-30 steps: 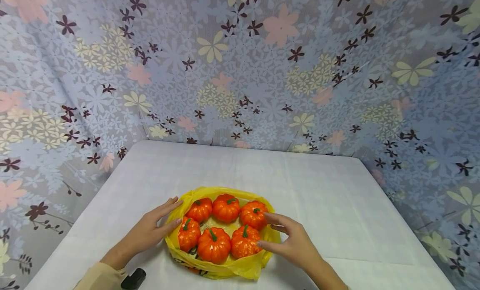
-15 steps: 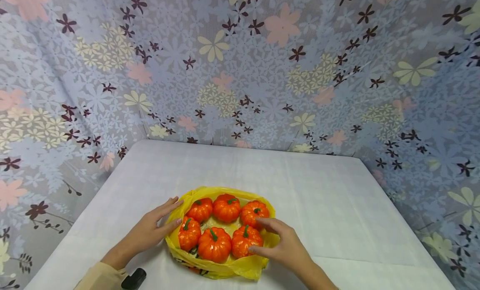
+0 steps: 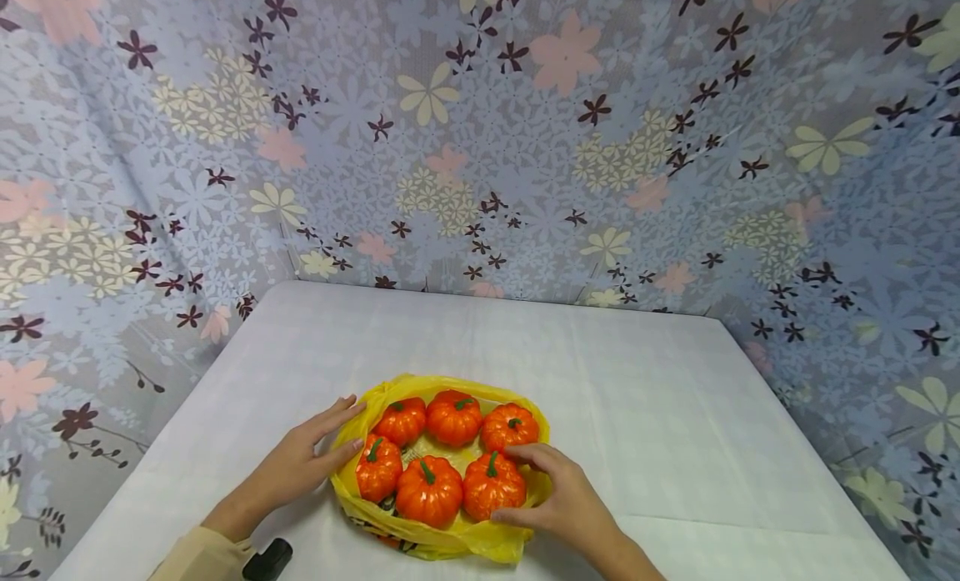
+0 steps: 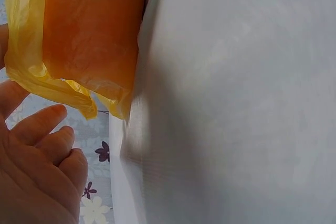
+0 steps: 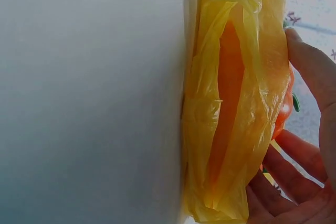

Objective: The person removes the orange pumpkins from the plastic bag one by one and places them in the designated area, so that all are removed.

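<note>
A yellow plastic bag (image 3: 480, 538) stands with its mouth spread wide, holding several small orange pumpkins with green stems, among them the front-middle pumpkin (image 3: 429, 491). My left hand (image 3: 303, 456) rests its extended fingers against the bag's left rim. In the left wrist view, fingers (image 4: 39, 124) lie beside the bag's thin yellow wall. My right hand (image 3: 558, 489) reaches over the right rim, thumb and fingers apart around the right side of the front-right pumpkin (image 3: 492, 485). In the right wrist view, the thumb (image 5: 310, 59) is at the bag's edge; firm contact with the pumpkin cannot be told.
The bag stands near the front of a white-covered table (image 3: 637, 398). A flowered cloth (image 3: 480, 147) hangs behind and at both sides. A black object (image 3: 267, 558) is by the left wrist.
My right hand has moved left and slightly down, inward over the bag's right rim toward the front-right pumpkin. The left hand, bag and pumpkins stay in place.
</note>
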A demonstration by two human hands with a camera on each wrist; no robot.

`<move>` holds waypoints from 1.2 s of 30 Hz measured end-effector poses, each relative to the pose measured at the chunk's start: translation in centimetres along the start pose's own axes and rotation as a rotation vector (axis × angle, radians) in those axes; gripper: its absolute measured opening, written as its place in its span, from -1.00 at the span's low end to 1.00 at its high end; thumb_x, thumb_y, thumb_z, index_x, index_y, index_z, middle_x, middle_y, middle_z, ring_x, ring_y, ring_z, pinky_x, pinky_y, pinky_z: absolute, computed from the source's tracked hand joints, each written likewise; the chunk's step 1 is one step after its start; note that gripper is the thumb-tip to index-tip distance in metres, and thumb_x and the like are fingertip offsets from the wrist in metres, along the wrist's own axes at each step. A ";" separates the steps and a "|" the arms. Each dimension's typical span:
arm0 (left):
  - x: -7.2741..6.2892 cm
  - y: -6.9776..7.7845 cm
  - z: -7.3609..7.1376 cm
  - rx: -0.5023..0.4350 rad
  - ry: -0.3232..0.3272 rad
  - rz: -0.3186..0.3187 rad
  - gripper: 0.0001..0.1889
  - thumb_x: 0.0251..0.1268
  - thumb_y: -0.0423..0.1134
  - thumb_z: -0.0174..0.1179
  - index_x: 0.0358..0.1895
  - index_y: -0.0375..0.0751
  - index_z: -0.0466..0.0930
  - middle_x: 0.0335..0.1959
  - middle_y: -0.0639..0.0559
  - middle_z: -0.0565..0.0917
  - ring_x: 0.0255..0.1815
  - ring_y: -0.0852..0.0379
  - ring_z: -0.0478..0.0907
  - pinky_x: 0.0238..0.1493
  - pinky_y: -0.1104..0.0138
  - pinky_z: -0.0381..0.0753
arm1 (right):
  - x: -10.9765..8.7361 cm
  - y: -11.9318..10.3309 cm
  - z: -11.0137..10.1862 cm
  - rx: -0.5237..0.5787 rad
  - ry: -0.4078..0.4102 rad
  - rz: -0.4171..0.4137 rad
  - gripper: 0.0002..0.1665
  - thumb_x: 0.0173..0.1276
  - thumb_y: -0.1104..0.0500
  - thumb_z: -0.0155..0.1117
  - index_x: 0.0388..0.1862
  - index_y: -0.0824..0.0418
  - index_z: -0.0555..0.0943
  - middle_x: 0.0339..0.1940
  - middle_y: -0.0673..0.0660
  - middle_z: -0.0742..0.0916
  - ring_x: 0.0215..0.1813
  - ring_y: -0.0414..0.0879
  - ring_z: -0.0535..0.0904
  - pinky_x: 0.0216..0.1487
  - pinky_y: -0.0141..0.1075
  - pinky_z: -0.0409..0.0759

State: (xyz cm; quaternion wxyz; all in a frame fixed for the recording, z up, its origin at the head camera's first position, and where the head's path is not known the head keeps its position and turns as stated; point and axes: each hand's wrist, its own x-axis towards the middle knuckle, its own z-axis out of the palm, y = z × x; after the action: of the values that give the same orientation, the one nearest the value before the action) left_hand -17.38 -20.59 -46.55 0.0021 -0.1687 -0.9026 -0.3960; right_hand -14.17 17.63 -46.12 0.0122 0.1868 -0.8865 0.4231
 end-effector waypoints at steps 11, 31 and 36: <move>0.0 -0.1 0.0 -0.003 -0.005 -0.010 -0.34 0.44 0.17 0.17 0.50 -0.03 0.37 0.54 -0.15 0.24 0.54 -0.28 0.12 0.38 -0.32 0.12 | 0.0 0.0 0.1 -0.004 -0.016 -0.016 -0.18 -0.14 -0.30 0.68 0.11 -0.01 0.66 0.09 -0.19 0.65 0.21 -0.12 0.56 0.27 -0.01 0.54; -0.1 0.0 0.0 -0.009 0.003 -0.004 -0.34 0.43 0.15 0.19 0.49 -0.05 0.39 0.54 -0.15 0.25 0.53 -0.28 0.13 0.38 -0.33 0.12 | 0.1 -0.2 0.2 -0.006 -0.003 -0.028 -0.24 -0.12 -0.30 0.67 0.03 -0.01 0.67 0.04 -0.19 0.65 0.16 -0.15 0.57 0.23 -0.07 0.58; -0.2 0.0 0.0 -0.010 0.004 -0.005 -0.34 0.43 0.15 0.19 0.49 -0.05 0.39 0.54 -0.15 0.26 0.53 -0.28 0.13 0.38 -0.33 0.13 | 0.1 -0.4 0.1 -0.005 0.006 -0.020 -0.25 -0.13 -0.29 0.68 0.03 -0.03 0.67 0.02 -0.19 0.66 0.15 -0.16 0.57 0.23 -0.05 0.58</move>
State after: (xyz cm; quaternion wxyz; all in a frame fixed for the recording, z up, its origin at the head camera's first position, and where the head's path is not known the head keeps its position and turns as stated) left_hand -17.23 -20.64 -46.51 0.0022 -0.1659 -0.9009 -0.4010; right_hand -14.12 17.28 -45.92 0.0196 0.1945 -0.8855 0.4215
